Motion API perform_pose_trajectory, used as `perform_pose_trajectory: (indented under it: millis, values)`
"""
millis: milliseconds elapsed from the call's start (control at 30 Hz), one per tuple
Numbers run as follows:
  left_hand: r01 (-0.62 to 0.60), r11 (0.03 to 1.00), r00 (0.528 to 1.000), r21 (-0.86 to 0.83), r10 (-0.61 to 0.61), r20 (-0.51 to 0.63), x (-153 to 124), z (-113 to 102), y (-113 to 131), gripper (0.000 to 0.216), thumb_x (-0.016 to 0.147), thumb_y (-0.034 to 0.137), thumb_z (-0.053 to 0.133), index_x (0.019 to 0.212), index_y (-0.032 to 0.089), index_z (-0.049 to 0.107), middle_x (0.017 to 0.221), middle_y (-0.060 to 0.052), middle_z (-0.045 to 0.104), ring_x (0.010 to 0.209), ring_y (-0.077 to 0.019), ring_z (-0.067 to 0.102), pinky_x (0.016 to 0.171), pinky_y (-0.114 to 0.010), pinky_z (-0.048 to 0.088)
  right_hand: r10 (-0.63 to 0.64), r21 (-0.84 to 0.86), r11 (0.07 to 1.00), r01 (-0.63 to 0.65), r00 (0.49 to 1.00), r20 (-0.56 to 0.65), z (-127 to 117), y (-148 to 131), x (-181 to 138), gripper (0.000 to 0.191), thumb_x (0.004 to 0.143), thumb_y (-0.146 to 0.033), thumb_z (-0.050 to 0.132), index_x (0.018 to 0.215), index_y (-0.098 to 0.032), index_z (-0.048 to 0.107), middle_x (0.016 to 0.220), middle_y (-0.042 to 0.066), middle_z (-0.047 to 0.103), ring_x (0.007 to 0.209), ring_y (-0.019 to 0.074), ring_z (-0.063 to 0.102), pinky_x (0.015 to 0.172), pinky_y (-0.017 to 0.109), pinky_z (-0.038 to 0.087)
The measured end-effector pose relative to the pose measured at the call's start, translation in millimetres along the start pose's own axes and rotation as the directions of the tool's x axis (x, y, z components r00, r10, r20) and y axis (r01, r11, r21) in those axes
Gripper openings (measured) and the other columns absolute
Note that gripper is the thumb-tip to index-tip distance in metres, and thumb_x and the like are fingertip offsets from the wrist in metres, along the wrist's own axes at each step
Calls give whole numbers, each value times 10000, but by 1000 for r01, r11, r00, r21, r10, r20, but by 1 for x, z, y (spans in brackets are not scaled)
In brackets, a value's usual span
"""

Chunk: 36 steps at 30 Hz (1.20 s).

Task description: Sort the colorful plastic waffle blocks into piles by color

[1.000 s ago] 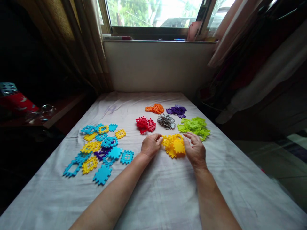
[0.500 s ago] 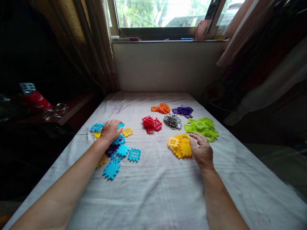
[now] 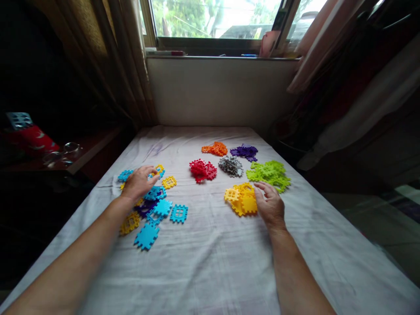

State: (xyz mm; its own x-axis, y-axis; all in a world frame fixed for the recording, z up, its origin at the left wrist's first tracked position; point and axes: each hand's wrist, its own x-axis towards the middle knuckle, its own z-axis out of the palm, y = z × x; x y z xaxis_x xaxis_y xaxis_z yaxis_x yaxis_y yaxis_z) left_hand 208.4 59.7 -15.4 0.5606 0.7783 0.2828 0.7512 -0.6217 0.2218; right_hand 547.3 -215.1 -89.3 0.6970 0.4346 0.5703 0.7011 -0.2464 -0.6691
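Note:
My left hand [image 3: 139,181] is over the mixed tiles on the left side, its fingers closed on a yellow window-shaped interlocking tile [image 3: 159,168] at the fingertips. Under and around it lie blue interlocking tiles [image 3: 146,236], purple tiles [image 3: 146,208] and more yellow tiles [image 3: 130,223], partly hidden by the hand and forearm. On the other side, my right hand [image 3: 271,203] rests against the right edge of the yellow tile pile [image 3: 244,201]. Its fingers are slightly curved and apart, with nothing seen in them.
Sorted piles of red [image 3: 201,170], grey [image 3: 231,166], orange [image 3: 215,148], purple [image 3: 244,152] and lime-green pieces [image 3: 269,175] lie on the pale sheet [image 3: 203,271]. Eyeglasses [image 3: 70,148] sit on a dark side table [image 3: 95,148] at the left. A window is ahead.
My left hand has drawn back slightly, and a yellow tile now shows at its fingertips. The right hand stays beside the yellow pile. The whole view has shifted a little.

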Motion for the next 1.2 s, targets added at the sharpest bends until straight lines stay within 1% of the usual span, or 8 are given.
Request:
perform_pose_trajectory:
  millis: [133,267,433,700,867,1033,1133,1200]
  values:
    - [-244,924,965,-295,260,18,-15,29,85,206,877,392,578,958,247,699,1156,-46,733,1088,-210,659,1007,-373,491,-40,0,999,40,999,11,3,-2,-1,294,839,-378,522,934,-222,753,1063,107,740,1031,242,663,960,432,528]
    - [-295,874,943,-386,330,26,-31,63,163,124,852,333,662,927,249,714,1250,-61,696,1141,-219,639,1012,-400,500,-46,0,999,46,999,23,4,-3,-2,299,841,-386,519,937,-223,751,1059,109,741,1024,242,665,982,442,515]
    - [-263,865,947,-427,316,58,-43,87,198,138,834,317,697,941,232,716,1266,-81,688,1140,-233,644,1035,-425,499,-40,30,999,39,999,30,0,-7,0,312,848,-407,530,950,-211,751,1079,115,736,1043,249,664,940,435,536]
    - [-307,849,939,-430,344,8,-50,89,191,255,836,350,698,1065,238,689,1268,-94,684,1155,-235,645,1023,-421,515,-31,27,999,30,999,31,-3,-9,1,311,847,-405,533,949,-209,752,1080,118,738,1048,252,668,925,432,541]
    - [-224,945,969,-238,241,46,-41,62,136,233,857,295,646,1086,253,666,1254,-53,692,1177,-200,625,1045,-365,481,-34,18,999,33,999,21,-1,-6,0,300,839,-392,536,951,-218,754,1091,110,737,1047,246,667,936,428,537]
    - [0,1000,999,17,-1,48,-24,31,71,411,822,316,657,1216,200,632,1389,-160,593,1304,-338,521,1100,-524,373,-52,17,999,51,998,21,3,-3,-2,303,832,-385,533,942,-214,757,1072,114,741,1036,249,670,952,440,533]
    - [78,978,984,194,-106,140,-16,24,55,433,849,388,608,1238,199,625,1327,-154,637,1249,-336,556,1062,-512,389,-55,9,998,55,998,10,3,-2,-3,283,837,-369,534,936,-220,752,1066,106,740,1028,241,668,957,436,531]
    - [77,976,978,206,-114,173,-13,23,54,379,855,390,592,1177,201,655,1216,-144,693,1177,-334,599,1032,-513,401,-52,7,999,52,999,7,2,-3,-2,273,838,-363,537,932,-220,751,1063,103,740,1026,238,668,942,425,539]
